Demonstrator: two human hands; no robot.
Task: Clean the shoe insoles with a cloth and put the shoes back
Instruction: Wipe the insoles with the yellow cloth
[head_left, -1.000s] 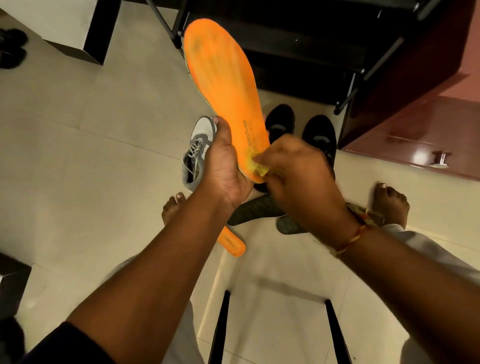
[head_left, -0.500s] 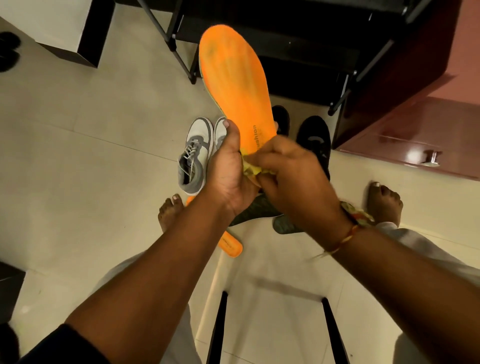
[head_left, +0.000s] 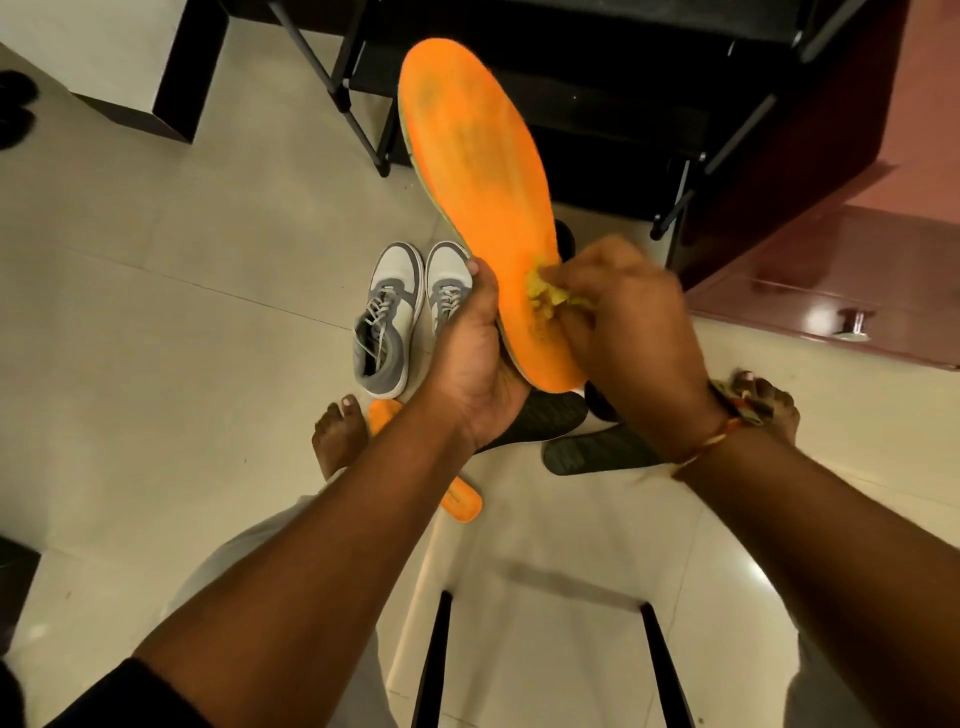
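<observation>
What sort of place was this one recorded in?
Probably a home entryway or shoe-storage corner: tiled floor, grey sneakers standing in front of a black metal rack, and a glossy maroon cabinet beside it.

Shoes (head_left: 387, 312) lie left of the raised insole (head_left: 478, 182); another insole (head_left: 462, 501), apparently, nearer.

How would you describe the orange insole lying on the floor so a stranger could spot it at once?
Start at the pair of grey-and-white sneakers. Nearer the person, beside the bare left foot, the floor insole lies flat, partly hidden by the left forearm. Unlike the two dark insoles nearby it is orange, and unlike the held orange insole no hand touches it.
</observation>
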